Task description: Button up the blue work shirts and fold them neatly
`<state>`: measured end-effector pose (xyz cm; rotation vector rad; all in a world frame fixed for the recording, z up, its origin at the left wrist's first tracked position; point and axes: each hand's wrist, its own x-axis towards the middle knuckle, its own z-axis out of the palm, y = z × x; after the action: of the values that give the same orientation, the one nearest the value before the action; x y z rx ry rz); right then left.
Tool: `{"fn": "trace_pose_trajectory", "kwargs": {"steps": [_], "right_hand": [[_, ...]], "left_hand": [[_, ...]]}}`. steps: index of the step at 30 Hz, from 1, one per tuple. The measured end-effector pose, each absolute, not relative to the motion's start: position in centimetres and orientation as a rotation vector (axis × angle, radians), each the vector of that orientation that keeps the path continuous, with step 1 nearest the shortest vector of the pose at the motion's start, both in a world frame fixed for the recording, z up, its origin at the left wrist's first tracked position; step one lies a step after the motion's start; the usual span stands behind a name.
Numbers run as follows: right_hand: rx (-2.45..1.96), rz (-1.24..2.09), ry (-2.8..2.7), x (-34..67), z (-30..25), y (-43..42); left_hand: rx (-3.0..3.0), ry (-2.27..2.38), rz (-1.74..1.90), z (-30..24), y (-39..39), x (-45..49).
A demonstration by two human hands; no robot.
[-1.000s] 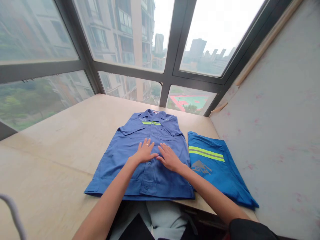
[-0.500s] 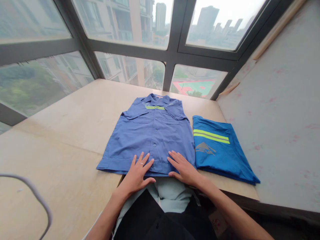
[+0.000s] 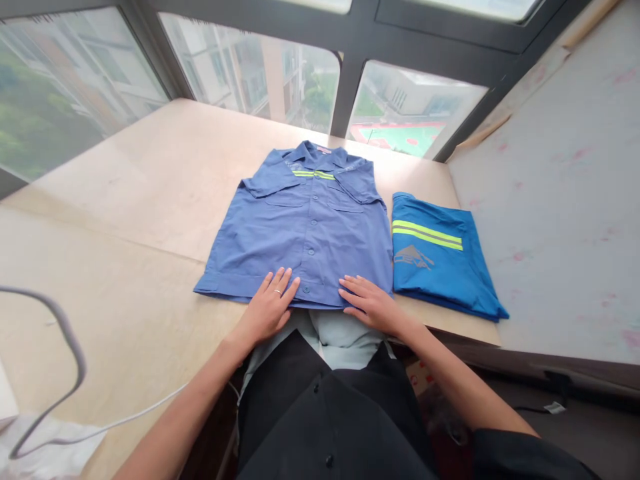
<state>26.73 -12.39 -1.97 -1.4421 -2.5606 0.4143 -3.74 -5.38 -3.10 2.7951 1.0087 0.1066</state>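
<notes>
A blue short-sleeved work shirt (image 3: 300,233) lies flat and buttoned up, its collar toward the window and its sleeves folded in over the chest. Yellow-green reflective stripes cross its front. On the hem's left part rests my left hand (image 3: 269,303), fingers stretched out, a ring on one finger. My right hand (image 3: 370,303) lies flat on the hem's right part, fingers extended. The thumbs are partly tucked from sight at the hem's edge. To the right, a folded brighter blue garment (image 3: 440,260) with reflective stripes and a grey logo lies beside the shirt, touched by neither hand.
Both garments lie on a pale wooden tabletop (image 3: 125,233). A grey-white cable (image 3: 70,333) loops at the left, near a white crumpled sheet (image 3: 55,447). Window frames (image 3: 345,87) close off the back, and a papered wall (image 3: 560,220) stands at the right.
The view has tilted downward, so everything sits higher in the picture. Both hands remain on the hem; the fingers of each have drawn closer together. The garments keep their places.
</notes>
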Motion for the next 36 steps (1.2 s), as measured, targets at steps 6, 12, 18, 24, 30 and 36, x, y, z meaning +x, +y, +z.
{"fn": "trace_pose_trajectory", "kwargs": {"steps": [6,12,18,24,30,36], "right_hand": [[-1.427,0.276,-2.564,26.4,-1.7,-12.4],[-1.325,0.086,-2.461,26.4,-0.3,-12.1],[-1.328,0.019,-2.41,26.9,1.4,-12.5],[-1.315,-0.034,-2.399,27.3,1.1,-12.6],[-1.373,0.015,-2.533,27.2,-0.6,-13.3],[-1.398,-0.009,-2.504,28.8,-0.1,-14.1]], "left_hand": [[2.858,0.999,0.256,-2.8,-4.7,-4.7],[2.92,0.995,0.613,-1.3,-4.3,-4.9],[3.012,0.936,0.674,-0.1,-4.2,-4.9],[2.966,1.042,0.493,-0.7,-4.0,-5.9],[2.988,1.117,0.399,-1.5,-4.2,-7.7],[2.986,1.112,0.72,0.8,-4.0,-8.8]]}}
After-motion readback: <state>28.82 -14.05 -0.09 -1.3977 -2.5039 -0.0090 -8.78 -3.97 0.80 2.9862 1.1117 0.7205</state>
